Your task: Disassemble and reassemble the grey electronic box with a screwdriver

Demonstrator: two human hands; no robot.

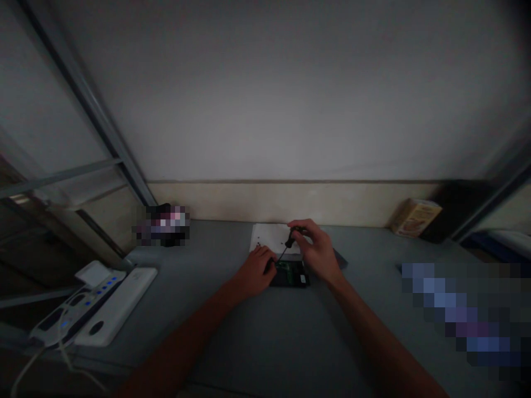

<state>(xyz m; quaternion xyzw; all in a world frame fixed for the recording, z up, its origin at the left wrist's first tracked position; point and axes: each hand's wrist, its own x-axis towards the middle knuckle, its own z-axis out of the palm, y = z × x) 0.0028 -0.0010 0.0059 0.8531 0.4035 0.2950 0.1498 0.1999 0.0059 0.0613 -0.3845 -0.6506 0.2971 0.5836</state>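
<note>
A small black device with an exposed green circuit board [300, 275] lies on the grey table. My left hand [258, 270] closes round its left end, the fingers bent over its top edge. In my right hand [318, 250] is a black-handled screwdriver [289, 239], gripped near the top and tilted. Its thin shaft slants down and left towards the board close to my left fingers; the exact point of contact is too small to make out. Behind the device lies a white sheet of paper [271, 232] with several tiny dark pieces on it, perhaps screws.
On the left stand a white power strip [53, 327] with blue-lit sockets and a long white case [120, 309], with cables trailing off the front. A yellowish box [416, 217] stands by the back wall at right. Blurred-out items sit at the left back and right.
</note>
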